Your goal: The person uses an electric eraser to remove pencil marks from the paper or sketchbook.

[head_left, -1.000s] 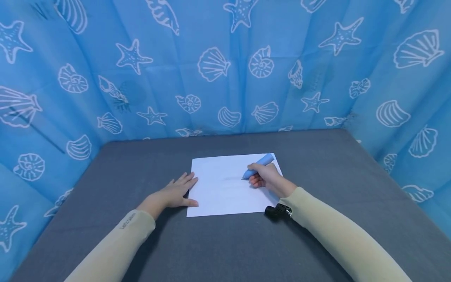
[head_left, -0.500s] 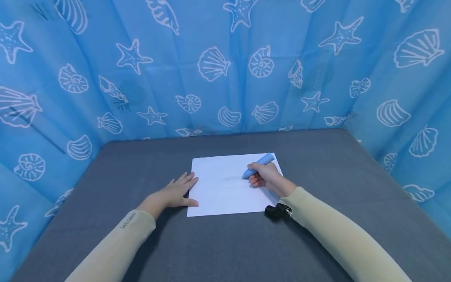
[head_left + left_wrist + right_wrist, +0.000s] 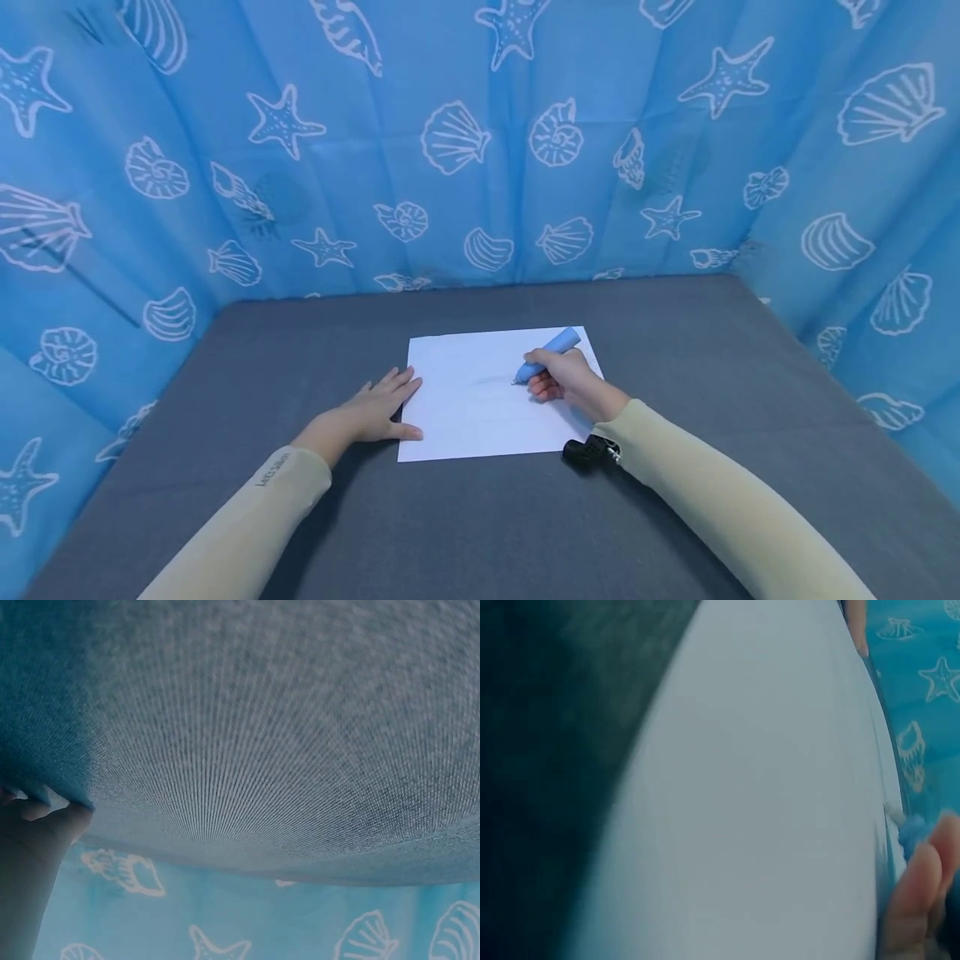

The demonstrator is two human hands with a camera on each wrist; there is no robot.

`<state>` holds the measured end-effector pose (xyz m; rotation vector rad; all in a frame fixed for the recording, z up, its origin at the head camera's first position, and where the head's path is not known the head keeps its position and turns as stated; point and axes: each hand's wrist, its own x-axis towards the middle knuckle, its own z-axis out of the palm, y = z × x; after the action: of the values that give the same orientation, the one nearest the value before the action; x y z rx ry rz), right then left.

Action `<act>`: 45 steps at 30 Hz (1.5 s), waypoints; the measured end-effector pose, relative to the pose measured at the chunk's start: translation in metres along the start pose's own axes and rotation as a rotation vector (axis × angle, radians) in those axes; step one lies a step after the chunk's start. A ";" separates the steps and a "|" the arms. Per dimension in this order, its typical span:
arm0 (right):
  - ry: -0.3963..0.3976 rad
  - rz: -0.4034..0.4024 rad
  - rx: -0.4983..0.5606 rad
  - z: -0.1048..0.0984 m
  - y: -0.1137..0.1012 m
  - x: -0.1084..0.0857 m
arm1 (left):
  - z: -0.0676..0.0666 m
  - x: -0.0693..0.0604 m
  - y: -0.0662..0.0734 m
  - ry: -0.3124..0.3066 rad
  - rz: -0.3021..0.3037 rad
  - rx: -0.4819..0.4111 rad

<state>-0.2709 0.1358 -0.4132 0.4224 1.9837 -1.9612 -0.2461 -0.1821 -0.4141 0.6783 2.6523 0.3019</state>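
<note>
White, rectangular paper sheet [image 3: 457,417], flat on the dark grey cloth-covered table [image 3: 480,533]. On its left edge, left hand [image 3: 367,414] with fingers spread. Over its right part, thick blue pen [image 3: 558,343], leaning with tip down, too small to tell if touching. Farther right, right hand [image 3: 576,382], pinching that pen with thumb and fingers.

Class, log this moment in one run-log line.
left hand: on paper, left edge | right hand: holds pen over paper | pen-paper contact: unclear
</note>
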 end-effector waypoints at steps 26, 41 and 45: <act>0.012 -0.018 0.028 0.004 -0.003 0.008 | -0.002 0.000 -0.002 0.000 -0.020 -0.018; -0.049 -0.005 0.016 0.005 -0.002 0.008 | -0.002 -0.002 0.000 -0.009 -0.027 -0.008; -0.012 0.017 0.023 0.002 -0.002 0.009 | -0.003 -0.002 0.002 -0.011 -0.012 -0.010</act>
<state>-0.2797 0.1333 -0.4148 0.4306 1.9449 -1.9736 -0.2451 -0.1819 -0.4103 0.6590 2.6415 0.3063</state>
